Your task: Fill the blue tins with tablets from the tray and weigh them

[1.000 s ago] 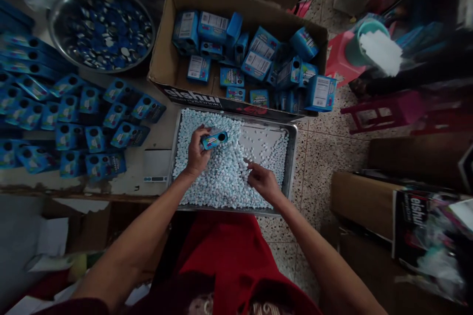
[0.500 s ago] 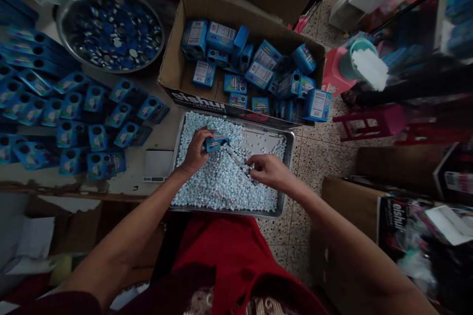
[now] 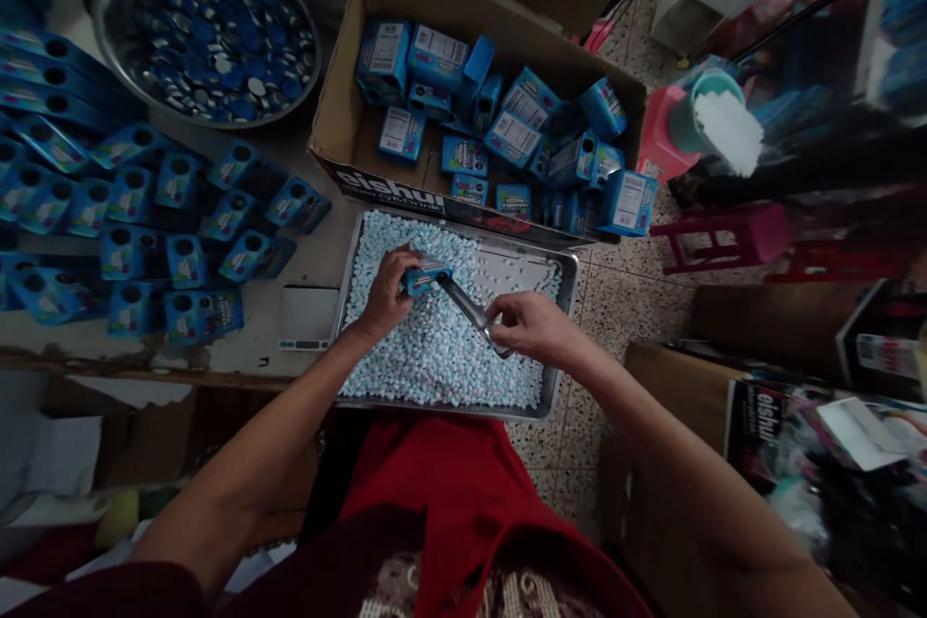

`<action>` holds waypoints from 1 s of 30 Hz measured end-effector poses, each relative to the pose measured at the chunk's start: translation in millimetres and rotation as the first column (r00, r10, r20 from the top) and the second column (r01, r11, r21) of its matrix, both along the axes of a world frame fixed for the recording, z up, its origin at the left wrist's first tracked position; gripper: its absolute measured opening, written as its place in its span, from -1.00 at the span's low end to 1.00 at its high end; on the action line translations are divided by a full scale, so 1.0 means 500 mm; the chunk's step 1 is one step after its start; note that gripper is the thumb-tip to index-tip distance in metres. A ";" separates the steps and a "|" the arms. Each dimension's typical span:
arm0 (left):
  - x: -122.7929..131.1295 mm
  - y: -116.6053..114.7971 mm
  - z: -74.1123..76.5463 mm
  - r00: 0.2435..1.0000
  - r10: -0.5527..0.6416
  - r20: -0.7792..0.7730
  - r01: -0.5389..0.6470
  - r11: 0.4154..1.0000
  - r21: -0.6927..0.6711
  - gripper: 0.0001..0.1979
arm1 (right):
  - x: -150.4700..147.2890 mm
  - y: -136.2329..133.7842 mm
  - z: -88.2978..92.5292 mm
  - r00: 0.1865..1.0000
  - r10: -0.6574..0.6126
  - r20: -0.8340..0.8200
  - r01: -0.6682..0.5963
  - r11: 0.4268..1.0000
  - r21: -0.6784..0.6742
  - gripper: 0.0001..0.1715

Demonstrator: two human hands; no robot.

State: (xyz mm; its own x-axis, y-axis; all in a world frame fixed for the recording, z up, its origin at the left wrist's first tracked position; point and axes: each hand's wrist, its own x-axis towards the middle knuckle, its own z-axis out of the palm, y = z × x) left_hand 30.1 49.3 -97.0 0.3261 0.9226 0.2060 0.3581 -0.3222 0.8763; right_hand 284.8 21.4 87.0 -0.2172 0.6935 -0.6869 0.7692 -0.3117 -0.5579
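My left hand is closed around a small blue candy box above the tray. In my right hand is a narrow metal scoop, its far end at the box's opening. Whether candies lie in the scoop is too small to tell. Both hands are over a metal tray heaped with small pale blue and white candies. The tray's back right part shows bare metal with a few scattered candies.
Behind the tray stands a cardboard box of blue candy boxes. At left are many blue boxes with round holes, a metal bowl of blue and silver discs and a small scale. A pink stool stands on the right.
My right hand has brought the scoop up out of the candies, and its end is now at the box's opening. My left hand still holds the box in nearly the same place.
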 end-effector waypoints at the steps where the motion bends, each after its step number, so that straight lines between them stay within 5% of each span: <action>1: 0.000 -0.003 -0.003 1.000 0.009 0.007 -0.009 1.000 -0.003 -0.56 | 0.012 -0.014 -0.003 1.000 -0.018 -0.020 0.018 1.000 0.000 -0.77; 4: 0.006 -0.021 -0.021 0.995 0.075 0.064 -0.074 0.997 -0.014 -0.62 | 0.055 -0.078 -0.043 0.995 -0.077 0.068 0.075 0.997 0.034 -0.72; 9: 0.063 -0.074 -0.071 0.936 0.330 0.125 -0.325 0.944 -0.062 -0.62 | 0.060 -0.199 -0.201 0.871 -0.057 0.489 0.034 0.998 0.055 -0.69; 13: 0.144 -0.108 -0.100 0.899 0.429 0.090 -0.424 0.903 -0.069 -0.61 | -0.026 -0.238 -0.308 0.869 -0.008 0.494 -0.014 0.999 0.042 -0.66; 17: 0.218 -0.124 -0.088 0.898 0.402 0.178 -0.377 0.912 -0.161 -0.60 | -0.086 -0.221 -0.362 0.907 -0.173 0.383 0.136 0.983 0.123 -0.66; 23: 0.200 -0.092 -0.042 0.860 0.430 0.275 -0.361 0.893 -0.268 -0.56 | -0.018 -0.233 -0.346 0.872 -0.489 0.011 0.476 0.853 0.212 -0.60; 26: 0.141 -0.062 -0.033 0.899 0.335 0.281 -0.274 0.933 -0.234 -0.56 | 0.029 -0.248 -0.294 0.850 -0.504 -0.154 0.525 0.837 0.157 -0.61; 30: 0.081 -0.043 -0.021 0.957 0.192 0.216 -0.152 0.970 -0.187 -0.62 | 0.068 -0.227 -0.218 0.884 -0.411 -0.225 0.444 0.887 0.124 -0.63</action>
